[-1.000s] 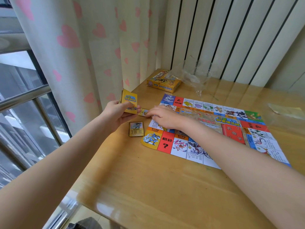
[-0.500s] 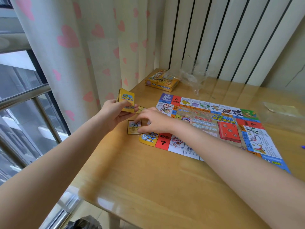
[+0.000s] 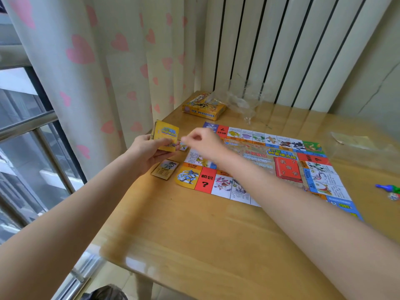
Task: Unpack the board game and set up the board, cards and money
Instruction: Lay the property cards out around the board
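Yellow cards [image 3: 166, 135] sit gripped in my left hand [image 3: 145, 153]; my right hand [image 3: 202, 141], fingers curled, reaches their edge, grasp unclear; one card [image 3: 165, 169] lies beside the board [image 3: 268, 167].

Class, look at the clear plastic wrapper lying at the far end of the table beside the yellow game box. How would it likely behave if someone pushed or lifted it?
The clear plastic wrapper looks crumpled and stands up in thin folds, so it is probably very light and floppy. A push would likely slide or crush it rather than move it neatly. Lifted, it would probably sag.

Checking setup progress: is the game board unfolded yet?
Spread flat: the board lies open on the table, all four borders of squares showing.
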Action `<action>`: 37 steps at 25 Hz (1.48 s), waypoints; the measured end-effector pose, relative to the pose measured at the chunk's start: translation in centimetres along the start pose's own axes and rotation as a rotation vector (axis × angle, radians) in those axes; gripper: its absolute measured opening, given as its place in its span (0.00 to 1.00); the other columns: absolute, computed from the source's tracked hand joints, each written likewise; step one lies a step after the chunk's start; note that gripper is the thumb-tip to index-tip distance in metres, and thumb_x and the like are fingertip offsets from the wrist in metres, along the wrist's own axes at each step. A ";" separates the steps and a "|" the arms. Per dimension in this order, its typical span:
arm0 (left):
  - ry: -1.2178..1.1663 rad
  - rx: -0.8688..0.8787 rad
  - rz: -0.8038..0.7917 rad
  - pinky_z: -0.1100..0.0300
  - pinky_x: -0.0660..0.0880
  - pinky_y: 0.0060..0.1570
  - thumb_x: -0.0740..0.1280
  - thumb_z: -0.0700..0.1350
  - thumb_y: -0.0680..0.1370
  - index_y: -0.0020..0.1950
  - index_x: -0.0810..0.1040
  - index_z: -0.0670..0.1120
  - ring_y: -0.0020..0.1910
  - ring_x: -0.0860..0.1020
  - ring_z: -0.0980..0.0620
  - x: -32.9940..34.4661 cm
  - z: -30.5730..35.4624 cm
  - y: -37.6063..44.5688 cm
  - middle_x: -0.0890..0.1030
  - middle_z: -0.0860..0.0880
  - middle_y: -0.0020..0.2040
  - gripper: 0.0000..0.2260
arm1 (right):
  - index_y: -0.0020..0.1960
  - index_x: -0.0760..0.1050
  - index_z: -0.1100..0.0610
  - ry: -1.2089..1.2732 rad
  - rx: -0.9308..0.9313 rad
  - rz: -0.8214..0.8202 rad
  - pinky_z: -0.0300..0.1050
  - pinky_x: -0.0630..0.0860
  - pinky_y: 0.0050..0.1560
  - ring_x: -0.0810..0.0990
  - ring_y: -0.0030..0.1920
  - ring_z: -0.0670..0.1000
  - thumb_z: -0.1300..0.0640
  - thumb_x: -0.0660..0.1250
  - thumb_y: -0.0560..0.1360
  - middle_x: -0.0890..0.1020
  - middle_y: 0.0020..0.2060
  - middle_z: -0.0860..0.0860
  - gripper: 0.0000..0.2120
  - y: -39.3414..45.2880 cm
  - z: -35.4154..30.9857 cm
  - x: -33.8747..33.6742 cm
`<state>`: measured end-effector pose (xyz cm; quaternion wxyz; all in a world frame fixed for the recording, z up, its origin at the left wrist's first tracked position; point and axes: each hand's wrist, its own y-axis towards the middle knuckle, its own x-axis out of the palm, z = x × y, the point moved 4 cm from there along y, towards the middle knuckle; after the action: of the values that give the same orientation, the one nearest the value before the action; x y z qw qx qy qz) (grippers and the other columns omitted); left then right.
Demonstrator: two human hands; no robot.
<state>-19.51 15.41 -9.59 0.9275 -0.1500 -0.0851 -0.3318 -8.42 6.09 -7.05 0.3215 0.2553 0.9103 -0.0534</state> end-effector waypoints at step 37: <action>0.136 -0.041 -0.289 0.61 0.81 0.37 0.65 0.38 0.77 0.48 0.75 0.40 0.34 0.83 0.52 10.5 0.1 -2.9 0.84 0.45 0.36 0.02 | 0.44 0.75 0.56 0.169 0.112 0.104 0.39 0.79 0.35 0.79 0.39 0.50 0.67 0.68 0.72 0.79 0.44 0.57 0.07 -4.8 3.6 -11.7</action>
<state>-13.28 7.12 -6.15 0.8704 -0.1322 -0.0358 -0.4729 -1.10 -4.05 -3.05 0.2310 0.3233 0.9153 -0.0657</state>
